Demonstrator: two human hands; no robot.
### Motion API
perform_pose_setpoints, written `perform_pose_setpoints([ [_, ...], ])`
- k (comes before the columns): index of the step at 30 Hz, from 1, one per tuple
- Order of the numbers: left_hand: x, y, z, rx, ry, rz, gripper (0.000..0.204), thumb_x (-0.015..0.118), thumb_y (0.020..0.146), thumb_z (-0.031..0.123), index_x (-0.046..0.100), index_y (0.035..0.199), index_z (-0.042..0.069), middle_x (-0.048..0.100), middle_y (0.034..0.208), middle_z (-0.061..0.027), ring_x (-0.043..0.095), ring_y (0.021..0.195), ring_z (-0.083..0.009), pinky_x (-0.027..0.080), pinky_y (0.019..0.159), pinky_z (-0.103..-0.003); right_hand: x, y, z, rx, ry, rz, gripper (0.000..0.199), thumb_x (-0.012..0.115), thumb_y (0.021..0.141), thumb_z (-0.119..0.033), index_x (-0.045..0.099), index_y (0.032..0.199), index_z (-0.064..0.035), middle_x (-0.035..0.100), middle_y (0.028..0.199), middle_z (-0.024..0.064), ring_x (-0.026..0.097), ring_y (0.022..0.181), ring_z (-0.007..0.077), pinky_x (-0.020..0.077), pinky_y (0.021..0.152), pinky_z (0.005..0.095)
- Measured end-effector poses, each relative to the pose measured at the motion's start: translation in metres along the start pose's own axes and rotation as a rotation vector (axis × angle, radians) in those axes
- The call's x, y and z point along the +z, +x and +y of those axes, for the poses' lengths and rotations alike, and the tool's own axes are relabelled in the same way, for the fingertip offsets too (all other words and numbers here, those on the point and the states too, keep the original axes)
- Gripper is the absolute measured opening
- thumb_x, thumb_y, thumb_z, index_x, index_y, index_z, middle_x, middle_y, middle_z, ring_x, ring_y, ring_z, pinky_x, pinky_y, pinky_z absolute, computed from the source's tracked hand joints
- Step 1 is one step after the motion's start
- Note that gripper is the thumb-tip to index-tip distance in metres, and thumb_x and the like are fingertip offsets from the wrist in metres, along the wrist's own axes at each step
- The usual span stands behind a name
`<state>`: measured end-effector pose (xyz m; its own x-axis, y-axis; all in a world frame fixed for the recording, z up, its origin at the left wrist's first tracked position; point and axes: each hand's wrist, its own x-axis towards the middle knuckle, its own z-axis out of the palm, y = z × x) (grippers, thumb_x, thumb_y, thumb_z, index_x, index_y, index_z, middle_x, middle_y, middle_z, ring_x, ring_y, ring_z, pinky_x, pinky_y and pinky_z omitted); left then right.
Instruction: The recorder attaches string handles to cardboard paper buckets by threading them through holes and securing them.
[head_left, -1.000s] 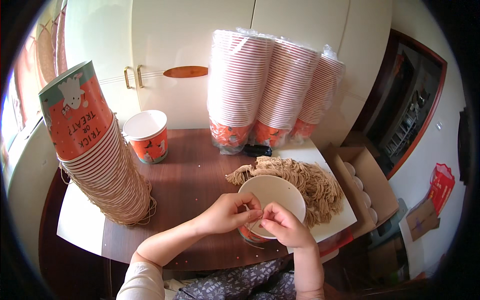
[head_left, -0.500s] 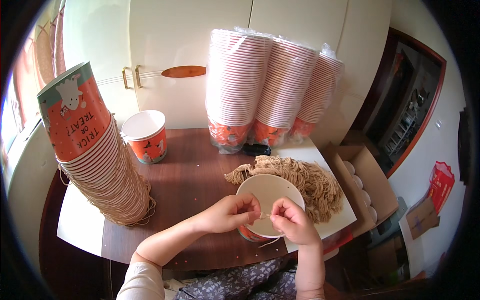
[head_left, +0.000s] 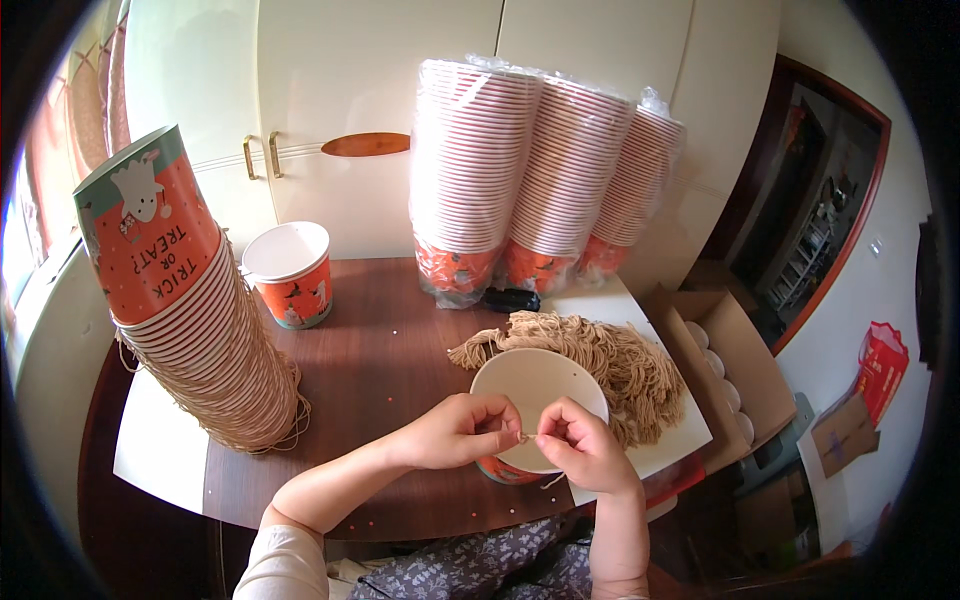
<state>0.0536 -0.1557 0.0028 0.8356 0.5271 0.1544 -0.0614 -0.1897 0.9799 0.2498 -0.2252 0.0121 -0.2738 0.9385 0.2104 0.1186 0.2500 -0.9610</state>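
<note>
Over the near rim of a paper bucket point(head_left: 552, 370), white inside and orange outside, both my hands pinch a thin tan string point(head_left: 529, 436). My left hand point(head_left: 468, 430) closes thumb and index finger on it from the left. Facing it, my right hand point(head_left: 583, 444) pinches the string a short way off. A loose string tail hangs below, near the bucket's front. The fingertips hide part of the string and the rim. Right behind the bucket lies a big bundle of tan strings point(head_left: 600, 360).
At left leans a tall stack of orange buckets point(head_left: 190, 300) with strings draped along it. A single bucket point(head_left: 300, 285) stands behind. Plastic-wrapped bucket stacks point(head_left: 475, 170) stand at the back, beside a black object point(head_left: 511, 299). An open cardboard box point(head_left: 735, 350) sits at right.
Both hands stay over the bucket. My right hand has shifted slightly left and down, and the hanging string tail shows less.
</note>
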Motion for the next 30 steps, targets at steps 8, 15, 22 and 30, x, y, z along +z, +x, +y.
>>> perform_pose_setpoints([
  [8,0.004,0.001,0.001,-0.029,0.093,0.082,0.015,0.056,0.087,0.012,0.061,0.094,-0.001,0.063,0.088,-0.0021,0.053,0.084,-0.0058,0.044,0.076,-0.023,0.001,0.0,-0.001,-0.022,-0.039,0.003,0.007,0.054,0.083,0.0,0.047,0.084,-0.0023,0.048,0.073,-0.0039,0.044,0.065,0.0015,0.0383,0.057,0.0177],
  [15,0.001,0.002,-0.003,0.275,0.394,0.215,0.017,0.059,0.084,0.016,0.063,0.092,0.002,0.064,0.076,-0.007,0.057,0.067,-0.0088,0.046,0.062,-0.025,0.002,0.0,-0.001,-0.027,-0.075,0.008,0.007,0.054,0.082,-0.001,0.048,0.084,-0.0016,0.049,0.073,-0.0029,0.045,0.066,0.0022,0.0394,0.058,0.0186],
  [22,0.007,-0.004,0.009,0.058,0.193,0.179,0.013,0.06,0.085,0.013,0.059,0.087,0.0,0.061,0.077,-0.0029,0.054,0.072,-0.006,0.044,0.064,-0.022,0.005,0.001,-0.005,-0.045,-0.064,0.011,0.009,0.053,0.082,0.0,0.046,0.084,-0.0045,0.042,0.072,-0.0067,0.037,0.063,-0.0003,0.0326,0.055,0.0155],
  [30,0.007,-0.003,0.003,0.1,0.076,0.195,0.011,0.055,0.088,0.011,0.053,0.088,0.001,0.056,0.072,-0.0021,0.048,0.066,-0.0058,0.042,0.059,-0.023,0.007,0.001,-0.008,-0.065,-0.098,0.035,0.008,0.054,0.081,0.001,0.047,0.083,-0.0038,0.044,0.069,-0.0065,0.039,0.061,0.0001,0.0336,0.053,0.0159],
])
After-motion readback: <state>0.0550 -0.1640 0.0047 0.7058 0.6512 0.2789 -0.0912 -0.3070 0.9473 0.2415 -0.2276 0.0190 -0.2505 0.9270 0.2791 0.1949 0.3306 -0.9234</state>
